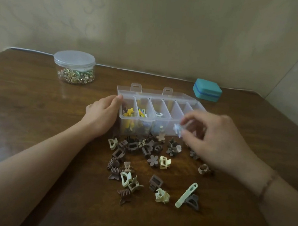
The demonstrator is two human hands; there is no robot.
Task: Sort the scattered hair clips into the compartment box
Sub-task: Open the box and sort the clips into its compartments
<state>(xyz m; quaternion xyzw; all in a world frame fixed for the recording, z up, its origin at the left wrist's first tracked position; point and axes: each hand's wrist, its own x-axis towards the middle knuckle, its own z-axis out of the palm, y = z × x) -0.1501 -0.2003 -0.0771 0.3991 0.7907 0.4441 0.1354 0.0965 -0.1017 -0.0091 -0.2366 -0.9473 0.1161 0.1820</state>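
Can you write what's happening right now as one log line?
left hand: steadying box | right hand: holding pale clip near box | clips: many on table

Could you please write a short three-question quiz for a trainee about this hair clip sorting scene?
1. True or false: the left hand rests against the clear plastic compartment box.
2. What does the right hand pinch? A. pale blue clip B. teal square case C. round lidded jar
3. Fill in: the brown and cream clips lie on the wooden ____.

Key: 1 true; 2 A; 3 table.
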